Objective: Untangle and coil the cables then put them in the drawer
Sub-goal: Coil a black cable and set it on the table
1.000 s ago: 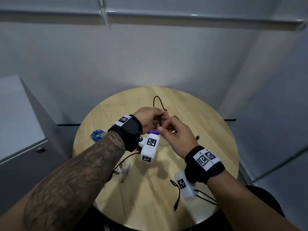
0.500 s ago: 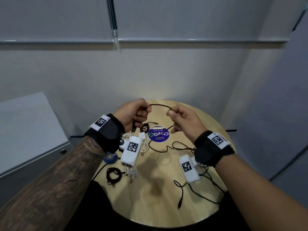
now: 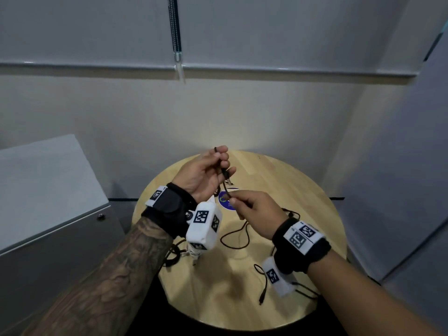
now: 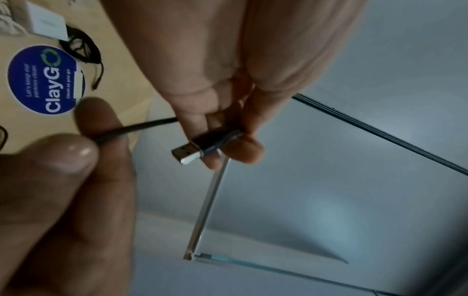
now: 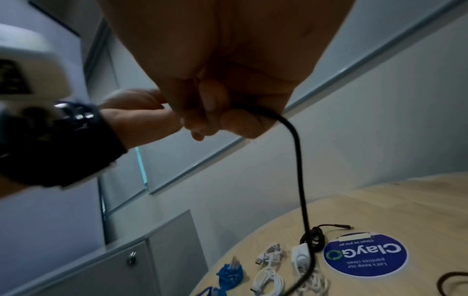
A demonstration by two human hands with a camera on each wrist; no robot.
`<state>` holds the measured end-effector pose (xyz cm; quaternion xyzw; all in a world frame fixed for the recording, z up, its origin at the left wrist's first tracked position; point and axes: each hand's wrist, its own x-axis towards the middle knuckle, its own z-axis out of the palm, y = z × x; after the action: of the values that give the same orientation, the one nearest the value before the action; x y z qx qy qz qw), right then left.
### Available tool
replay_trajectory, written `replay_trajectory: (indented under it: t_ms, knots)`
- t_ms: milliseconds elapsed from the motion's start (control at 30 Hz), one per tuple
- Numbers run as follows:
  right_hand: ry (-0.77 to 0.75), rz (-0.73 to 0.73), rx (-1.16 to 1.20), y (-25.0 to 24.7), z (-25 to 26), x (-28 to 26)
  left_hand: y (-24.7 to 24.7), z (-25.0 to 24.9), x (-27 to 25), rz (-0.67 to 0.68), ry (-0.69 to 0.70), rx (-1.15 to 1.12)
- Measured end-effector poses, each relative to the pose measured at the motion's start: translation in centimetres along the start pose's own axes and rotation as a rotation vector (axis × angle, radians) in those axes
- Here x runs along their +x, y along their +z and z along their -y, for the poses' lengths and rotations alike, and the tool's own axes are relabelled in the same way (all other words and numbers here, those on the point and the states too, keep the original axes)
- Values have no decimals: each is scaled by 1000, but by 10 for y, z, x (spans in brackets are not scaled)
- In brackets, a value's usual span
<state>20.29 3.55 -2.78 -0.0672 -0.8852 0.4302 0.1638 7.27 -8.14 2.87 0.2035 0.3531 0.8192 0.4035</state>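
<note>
Cable work is under way above the round wooden bench (image 3: 303, 190). The left hand (image 3: 201, 173) is raised over the far part of the bench, its fingers (image 4: 215, 120) curled round the USB plug (image 4: 192, 152) of a black cable (image 5: 298, 160), so this grip is closed on the plug end. The plug pokes out past the fingertips, probably so the end stays fixed as an anchor while the cord is wound.

Just nearer and to the right, the right hand (image 3: 257, 212) pinches the same cable a short way along, thumb against forefinger; this grip too is closed on the cord. The stretch between the two hands is short and fairly straight. From the right hand the cable drops to the bench, where its loose length lies in open curves (image 3: 237, 236) at the middle and near right. Holding it high lets the slack hang free, which should help kinks fall out before the next loop is formed.

On the bench lie a round blue sticker (image 5: 364, 254), a small black coiled cable (image 5: 314, 236) just beside it, white cables (image 5: 268, 274) bundled to the left, and a blue coiled cable (image 5: 229, 274) further left. A grey cabinet (image 3: 48, 214) with a small knob (image 3: 100, 216) stands left of the bench; I judge the drawer belongs there, though none is open. Coiling has barely begun on this cable.
</note>
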Motion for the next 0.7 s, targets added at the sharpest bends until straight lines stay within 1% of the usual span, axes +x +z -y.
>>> replay_trajectory:
  t_ms: [67,167,267,333,367,433,500,533,633,700]
  knots:
    - [-46,39,-73,4,6,-8,-7,6,3,-75,56,-10]
    - [-116,21,-122,1,14,-14,-14,14,2,-90,97,101]
    - [-106,-69,4,-15,28,-14,-15,22,-5,-70,107,308]
    - [-93,-124,110,-30,39,-11,-12,27,-10,-9,76,444]
    - [-93,-150,118,-38,44,-9,-10,30,-13,44,54,501]
    - [-108,-204,41,-50,48,-3,-4,36,-17,129,1,582]
    - [-108,-252,-62,-56,43,5,4,36,-20,142,-65,604]
    - [-104,-274,-77,-57,39,8,8,34,-22,143,-97,599]
    - [-103,-333,-36,-52,27,15,14,26,-23,162,-176,592]
    - [-104,-359,0,-49,25,16,15,23,-24,169,-198,563]
